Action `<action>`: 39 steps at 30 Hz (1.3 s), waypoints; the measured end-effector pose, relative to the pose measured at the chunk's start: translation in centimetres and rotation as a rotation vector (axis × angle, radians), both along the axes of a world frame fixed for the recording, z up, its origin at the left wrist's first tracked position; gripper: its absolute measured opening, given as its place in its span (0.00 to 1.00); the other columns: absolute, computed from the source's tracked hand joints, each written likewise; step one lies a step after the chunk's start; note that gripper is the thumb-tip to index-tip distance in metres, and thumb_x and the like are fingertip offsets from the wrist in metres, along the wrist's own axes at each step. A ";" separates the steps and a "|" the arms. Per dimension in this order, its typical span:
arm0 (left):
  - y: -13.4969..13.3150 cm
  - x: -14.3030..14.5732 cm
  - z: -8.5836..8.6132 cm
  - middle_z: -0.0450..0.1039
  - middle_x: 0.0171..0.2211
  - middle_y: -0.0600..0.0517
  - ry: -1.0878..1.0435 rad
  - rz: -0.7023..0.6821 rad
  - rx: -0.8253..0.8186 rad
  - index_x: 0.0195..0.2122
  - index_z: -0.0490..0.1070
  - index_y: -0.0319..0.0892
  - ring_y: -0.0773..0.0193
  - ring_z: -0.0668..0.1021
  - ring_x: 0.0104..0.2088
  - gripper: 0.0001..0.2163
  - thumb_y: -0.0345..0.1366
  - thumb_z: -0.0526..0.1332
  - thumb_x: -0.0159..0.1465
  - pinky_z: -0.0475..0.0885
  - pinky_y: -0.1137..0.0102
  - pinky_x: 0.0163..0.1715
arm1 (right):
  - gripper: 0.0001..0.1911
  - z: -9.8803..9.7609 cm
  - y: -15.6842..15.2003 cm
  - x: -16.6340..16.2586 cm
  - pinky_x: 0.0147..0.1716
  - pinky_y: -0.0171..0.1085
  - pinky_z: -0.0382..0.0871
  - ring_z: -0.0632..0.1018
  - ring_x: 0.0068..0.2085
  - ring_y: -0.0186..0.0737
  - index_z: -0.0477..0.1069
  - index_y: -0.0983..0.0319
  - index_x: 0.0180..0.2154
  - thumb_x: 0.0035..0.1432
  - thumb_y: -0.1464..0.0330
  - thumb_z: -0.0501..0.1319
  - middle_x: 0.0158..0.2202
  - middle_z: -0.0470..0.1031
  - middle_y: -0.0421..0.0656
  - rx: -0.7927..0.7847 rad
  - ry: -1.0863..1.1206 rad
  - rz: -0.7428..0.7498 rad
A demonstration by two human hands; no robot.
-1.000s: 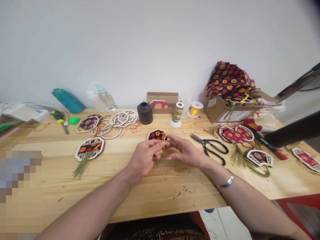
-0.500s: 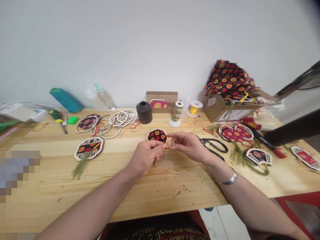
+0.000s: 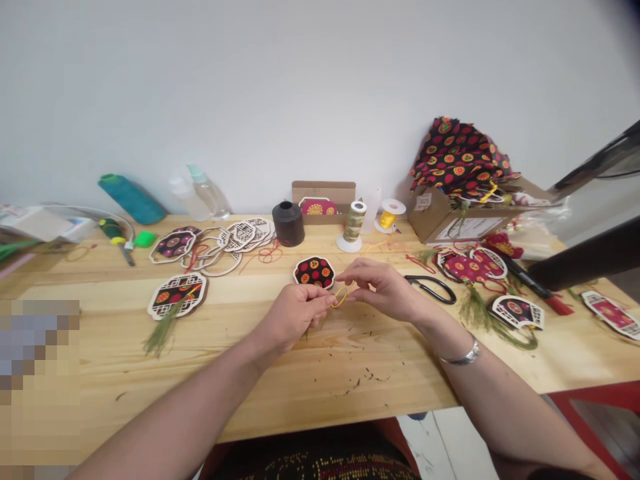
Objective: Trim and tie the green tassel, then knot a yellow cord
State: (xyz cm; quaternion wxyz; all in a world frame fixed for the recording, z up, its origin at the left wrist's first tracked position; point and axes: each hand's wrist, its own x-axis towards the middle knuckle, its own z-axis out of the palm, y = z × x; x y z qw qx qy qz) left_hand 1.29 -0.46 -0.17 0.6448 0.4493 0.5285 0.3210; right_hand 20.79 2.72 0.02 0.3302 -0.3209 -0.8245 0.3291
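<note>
A thin yellow cord (image 3: 342, 297) forms a small loop between my two hands above the table. My left hand (image 3: 300, 309) pinches it between thumb and forefinger. From the other side my right hand (image 3: 376, 287) holds the cord with thumb and fingers drawn together. Just behind the fingers lies an ornament of black fabric with red dots in a pale scalloped frame (image 3: 314, 272); its lower edge is hidden by my left hand. Black-handled scissors (image 3: 433, 289) lie beyond my right wrist, their blades covered by the hand.
Along the wall stand a black thread cone (image 3: 289, 224), a gold thread spool (image 3: 355, 223), a yellow cord spool (image 3: 391, 215) and a cardboard box (image 3: 431, 217) heaped with patterned fabric. Tasselled ornaments (image 3: 178, 295) lie left and right. A black post (image 3: 590, 252) crosses the right side.
My right hand has shifted slightly right, away from the left, and the yellow loop between them is wider. More of the black ornament shows, while less of the scissors is visible.
</note>
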 end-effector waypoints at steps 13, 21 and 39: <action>0.0 -0.1 -0.3 0.57 0.12 0.60 -0.044 -0.069 -0.039 0.26 0.72 0.35 0.75 0.57 0.15 0.12 0.41 0.66 0.50 0.48 0.74 0.17 | 0.10 0.0 -0.2 0.1 0.36 0.34 0.70 0.75 0.36 0.33 0.75 0.64 0.42 0.58 0.74 0.60 0.36 0.75 0.45 0.177 -0.101 0.060; 0.0 -0.2 -0.5 0.58 0.13 0.60 -0.029 -0.094 -0.015 0.26 0.73 0.35 0.75 0.58 0.16 0.12 0.41 0.65 0.51 0.49 0.74 0.18 | 0.09 0.0 -0.3 -0.1 0.35 0.34 0.69 0.76 0.35 0.33 0.75 0.63 0.41 0.58 0.73 0.59 0.36 0.76 0.45 0.125 -0.118 0.061; 0.1 -0.3 -0.6 0.58 0.14 0.60 0.029 -0.142 0.014 0.27 0.73 0.36 0.74 0.58 0.16 0.11 0.41 0.63 0.54 0.49 0.74 0.18 | 0.10 1.3 -0.3 0.4 0.35 0.33 0.69 0.76 0.34 0.32 0.76 0.62 0.42 0.59 0.74 0.59 0.35 0.77 0.44 -0.043 -0.127 0.172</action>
